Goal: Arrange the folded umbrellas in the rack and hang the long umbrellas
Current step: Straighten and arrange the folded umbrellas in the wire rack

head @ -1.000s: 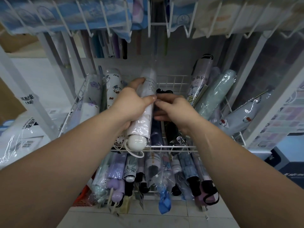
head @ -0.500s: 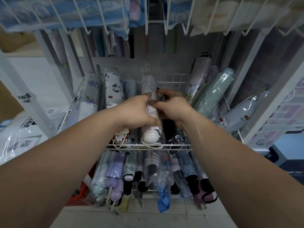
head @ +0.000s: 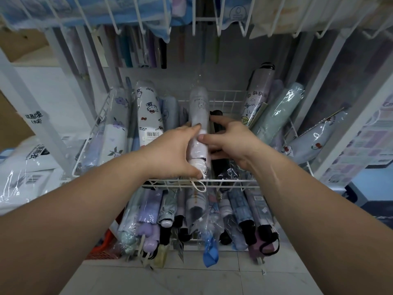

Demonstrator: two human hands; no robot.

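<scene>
A folded white umbrella [head: 198,107] in clear plastic lies lengthwise in the middle of the white wire rack [head: 225,96], its round handle near the front rail. My left hand [head: 172,154] grips it from the left, thumb by the handle. My right hand [head: 229,141] touches its right side with the thumb, fingers reaching over a black folded umbrella [head: 219,165] beside it. Other folded umbrellas fill the rack: a cat-print one [head: 148,111] on the left, a mint one [head: 278,111] on the right.
A lower wire tier [head: 212,211] holds several more folded umbrellas, handles pointing at me. Wire hooks and packaged goods [head: 119,15] hang overhead. Long umbrellas [head: 138,50] hang behind the rack. White plastic bags [head: 25,173] lie at the left. Tiled floor [head: 191,277] is below.
The white umbrella has moved down and forward into the rack and now lies flat among the others. Both hands followed it and stay on it.
</scene>
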